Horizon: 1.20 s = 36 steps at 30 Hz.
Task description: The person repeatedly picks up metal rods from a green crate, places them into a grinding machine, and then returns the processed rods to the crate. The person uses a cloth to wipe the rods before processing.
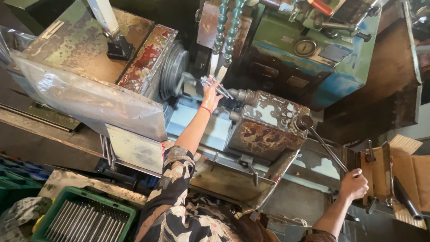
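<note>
My left hand [210,95] reaches far forward into a worn lathe and holds a few thin metal rods [218,86] next to the round chuck [173,71]. A red band circles that wrist. Two segmented coolant hoses [227,31] hang just above the rods. My right hand [354,183] is closed round the end of a long metal lever [327,149] that runs up to a dark knob [305,122] on the rusty tailstock block [268,125]. My patterned sleeve fills the lower middle.
A green crate [53,210] full of several metal rods stands at the lower left. A clear plastic sheet [85,98] covers the headstock side. A blue-green machine body [313,49] stands behind, and cardboard [412,170] lies at the right.
</note>
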### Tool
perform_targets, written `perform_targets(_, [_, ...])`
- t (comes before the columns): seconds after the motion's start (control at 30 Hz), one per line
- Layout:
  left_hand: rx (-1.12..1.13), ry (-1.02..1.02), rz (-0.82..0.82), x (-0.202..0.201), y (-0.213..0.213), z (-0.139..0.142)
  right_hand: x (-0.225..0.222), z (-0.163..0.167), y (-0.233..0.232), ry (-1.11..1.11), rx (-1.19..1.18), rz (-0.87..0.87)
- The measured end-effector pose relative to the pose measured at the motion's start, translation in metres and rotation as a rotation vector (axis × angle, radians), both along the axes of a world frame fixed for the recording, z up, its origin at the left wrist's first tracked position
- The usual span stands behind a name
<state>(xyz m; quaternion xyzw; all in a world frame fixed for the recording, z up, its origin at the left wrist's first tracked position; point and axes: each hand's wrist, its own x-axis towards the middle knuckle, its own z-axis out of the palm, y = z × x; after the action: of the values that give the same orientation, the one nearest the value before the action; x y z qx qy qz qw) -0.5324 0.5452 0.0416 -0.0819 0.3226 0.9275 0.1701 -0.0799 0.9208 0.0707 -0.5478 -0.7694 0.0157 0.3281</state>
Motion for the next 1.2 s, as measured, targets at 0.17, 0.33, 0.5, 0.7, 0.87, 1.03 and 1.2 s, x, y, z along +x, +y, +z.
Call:
perform_targets(0.17, [-0.023,-0.053,-0.005,0.001,-0.006,-0.004,-0.001,0.001,0.001,0.030,-0.055,0.002])
perform_targets(0.33, [-0.120,-0.058,-0.038,-0.001,-0.015,-0.007,-0.002,0.002,0.004,0.032,-0.069,-0.002])
perform_targets(0.5, [-0.159,-0.042,-0.020,-0.002,-0.019,-0.009,-0.001,0.001,0.005,0.010,-0.006,0.008])
perform_targets(0.7, [-0.050,-0.060,0.183,-0.006,-0.021,-0.006,-0.002,0.002,0.005,0.035,-0.074,0.019])
perform_targets(0.87, [0.093,-0.025,0.233,-0.005,-0.024,-0.008,0.003,0.004,0.002,-0.029,-0.094,0.064])
perform_targets(1.03, [0.152,-0.031,0.234,-0.005,-0.023,-0.010,0.022,-0.004,-0.018,-0.123,-0.146,0.121])
perform_targets(1.2, [0.219,-0.011,0.222,-0.008,-0.021,-0.013,0.030,-0.009,-0.023,-0.135,-0.071,0.171])
